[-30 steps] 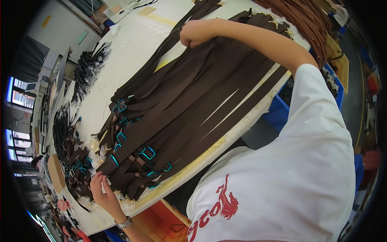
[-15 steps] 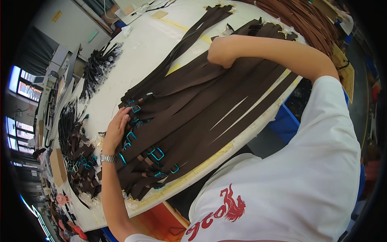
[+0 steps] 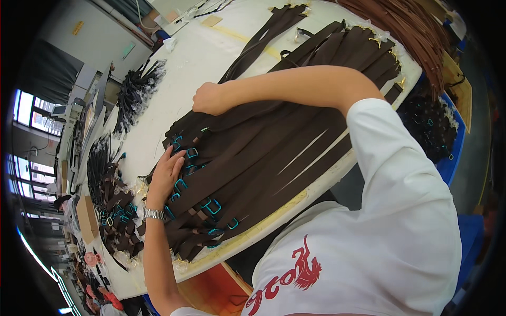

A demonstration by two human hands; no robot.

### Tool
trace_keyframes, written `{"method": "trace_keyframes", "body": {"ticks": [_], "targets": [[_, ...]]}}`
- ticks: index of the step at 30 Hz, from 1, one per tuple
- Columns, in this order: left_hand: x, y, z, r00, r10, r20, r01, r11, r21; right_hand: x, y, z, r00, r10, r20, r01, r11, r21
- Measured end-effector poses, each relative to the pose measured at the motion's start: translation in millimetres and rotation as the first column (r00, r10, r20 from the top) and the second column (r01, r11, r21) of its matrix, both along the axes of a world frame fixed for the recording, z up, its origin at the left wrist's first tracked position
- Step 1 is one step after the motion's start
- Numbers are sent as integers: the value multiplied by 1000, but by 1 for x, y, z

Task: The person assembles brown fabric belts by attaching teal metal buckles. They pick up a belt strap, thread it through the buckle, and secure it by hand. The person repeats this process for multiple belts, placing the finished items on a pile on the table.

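Many dark brown belts lie side by side across the white table, their blue-coated buckles gathered at the left end. My left hand rests on this buckle end with its fingers stretched out, touching the straps beside a buckle. Above the upper edge of the row, my right hand is closed in a fist. Whatever is in the fist, if anything, is hidden from view. My right forearm crosses over the belts.
A pile of dark straps with buckles lies left of my left hand, and a black bundle farther back. Brown strips hang over the far right table edge. A blue bin of buckled straps stands at the right.
My right hand has travelled left along the belts, closer to my left hand, still closed. My left hand stays at the buckle end. The view has shifted slightly.
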State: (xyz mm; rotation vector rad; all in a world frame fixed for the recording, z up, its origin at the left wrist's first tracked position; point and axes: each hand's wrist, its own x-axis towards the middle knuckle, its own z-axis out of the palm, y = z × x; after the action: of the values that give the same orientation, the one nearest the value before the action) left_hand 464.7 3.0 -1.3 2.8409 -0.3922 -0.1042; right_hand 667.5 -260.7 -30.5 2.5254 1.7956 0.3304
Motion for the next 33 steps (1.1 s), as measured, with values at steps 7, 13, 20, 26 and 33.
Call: {"method": "trace_keyframes", "body": {"ticks": [7, 13, 20, 26, 33], "targets": [[2, 5, -11, 995, -47, 92, 47, 999, 0, 15, 14, -13, 880, 123, -458, 44, 940, 338], [22, -30, 53, 969, 249, -3, -133, 508, -851, -22, -10, 106, 513, 366, -776, -56, 917, 396], [30, 12, 137, 859, 508, 71, 133, -87, -987, 10, -48, 88, 835, 56, -548, 175, 916, 360], [-67, 205, 156, 766, 643, -9, 152, -194, -969, 133, -147, 19, 893, -313, -324, 451, 603, 658], [-138, 201, 79, 768, 606, -206, 53, -381, -923, 183, -187, 132, 936, -332, -117, 207, 249, 946]]}}
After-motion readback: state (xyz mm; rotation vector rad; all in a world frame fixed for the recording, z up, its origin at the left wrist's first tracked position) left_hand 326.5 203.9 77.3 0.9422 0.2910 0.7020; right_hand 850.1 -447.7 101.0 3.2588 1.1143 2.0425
